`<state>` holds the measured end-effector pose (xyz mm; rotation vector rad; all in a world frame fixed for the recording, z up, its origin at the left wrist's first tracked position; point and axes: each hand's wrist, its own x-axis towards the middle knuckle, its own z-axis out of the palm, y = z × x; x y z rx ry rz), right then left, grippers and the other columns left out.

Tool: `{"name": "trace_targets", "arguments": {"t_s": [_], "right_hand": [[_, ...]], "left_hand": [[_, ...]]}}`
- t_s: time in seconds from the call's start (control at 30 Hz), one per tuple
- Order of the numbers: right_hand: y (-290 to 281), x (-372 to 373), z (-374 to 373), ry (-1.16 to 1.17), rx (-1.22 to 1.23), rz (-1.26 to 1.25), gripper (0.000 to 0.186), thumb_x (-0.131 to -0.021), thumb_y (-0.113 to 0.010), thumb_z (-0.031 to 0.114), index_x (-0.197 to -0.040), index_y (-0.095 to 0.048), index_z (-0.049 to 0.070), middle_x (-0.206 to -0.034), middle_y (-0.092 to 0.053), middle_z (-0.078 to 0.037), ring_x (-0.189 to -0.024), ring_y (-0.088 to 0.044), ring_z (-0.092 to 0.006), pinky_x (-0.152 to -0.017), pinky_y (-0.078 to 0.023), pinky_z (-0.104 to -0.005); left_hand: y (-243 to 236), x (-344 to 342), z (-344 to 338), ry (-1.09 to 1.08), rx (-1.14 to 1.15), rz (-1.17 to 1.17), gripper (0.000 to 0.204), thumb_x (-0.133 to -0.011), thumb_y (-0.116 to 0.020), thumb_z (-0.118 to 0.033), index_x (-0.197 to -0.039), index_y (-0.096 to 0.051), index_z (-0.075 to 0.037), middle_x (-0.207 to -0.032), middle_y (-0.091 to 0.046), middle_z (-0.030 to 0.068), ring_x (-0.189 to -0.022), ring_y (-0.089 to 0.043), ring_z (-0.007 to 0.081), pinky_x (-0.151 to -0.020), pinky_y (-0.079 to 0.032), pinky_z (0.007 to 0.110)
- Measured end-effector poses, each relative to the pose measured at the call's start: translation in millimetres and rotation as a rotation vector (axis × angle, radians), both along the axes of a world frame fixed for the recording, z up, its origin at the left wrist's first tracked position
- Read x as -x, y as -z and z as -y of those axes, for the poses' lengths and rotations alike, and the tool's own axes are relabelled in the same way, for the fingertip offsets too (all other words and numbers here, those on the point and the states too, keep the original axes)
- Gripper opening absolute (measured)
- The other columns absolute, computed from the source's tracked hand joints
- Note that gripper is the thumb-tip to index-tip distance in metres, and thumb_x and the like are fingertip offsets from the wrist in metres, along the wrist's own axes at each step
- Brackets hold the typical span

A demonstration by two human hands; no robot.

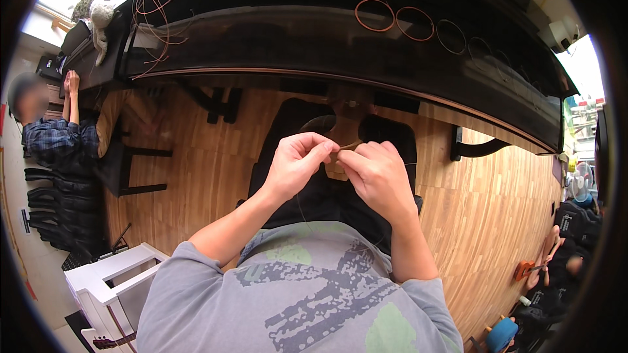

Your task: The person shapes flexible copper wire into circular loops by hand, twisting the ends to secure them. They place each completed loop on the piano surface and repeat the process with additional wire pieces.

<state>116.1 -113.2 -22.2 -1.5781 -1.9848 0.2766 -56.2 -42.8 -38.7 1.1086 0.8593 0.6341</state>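
Note:
In front of my body, above my lap, my left hand [297, 165] and my right hand [379, 173] meet almost fingertip to fingertip. Thumb and forefinger of each are pinched together on a thin, brownish string [351, 146] that shows between them. A fine dark strand hangs below my left hand toward my shirt; whether it is the same string I cannot tell. Beyond my hands, on the glossy black piano [275, 39], lie several coiled strings, among them a copper-coloured coil [374, 31]. Loose copper-coloured strands [168, 40] are spread at its left end.
At the left another person [59, 134] sits by a black bench [140, 170], hands raised together. A white frame-like piece of furniture [118, 274] stands at lower left. To the right, a small orange-brown stringed instrument [523, 269] is near black bags. Wooden floor [477, 202] lies below.

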Motion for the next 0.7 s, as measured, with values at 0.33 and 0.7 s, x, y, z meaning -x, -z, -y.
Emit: {"name": "trace_targets", "arguments": {"t_s": [0.33, 0.7], "right_hand": [[11, -7, 2, 0.15, -0.126, 0.238, 0.015, -0.074, -0.068, 0.012, -0.088, -0.067, 0.018, -0.067, -0.047, 0.003, -0.074, -0.05, -0.0146, -0.075, -0.031, -0.0355], [-5, -16, -4, 0.25, -0.118, -0.249, 0.003, -0.08, -0.071, 0.01, -0.081, -0.069, 0.009, -0.066, -0.054, -0.003, -0.06, -0.051, -0.0153, -0.062, -0.038, -0.031]], "left_hand": [[-1, 2, -7, 0.102, 0.137, -0.019, 0.016, -0.094, -0.06, -0.016, -0.098, -0.065, -0.001, -0.072, -0.065, 0.0024, -0.043, -0.036, -0.0018, -0.037, -0.023, 0.016], [-16, 5, -16, 0.04, -0.9, -0.221, 0.011, -0.083, -0.069, -0.003, -0.094, -0.067, -0.001, -0.079, -0.069, 0.0074, -0.071, -0.067, 0.0155, -0.061, -0.054, 0.025]]}}
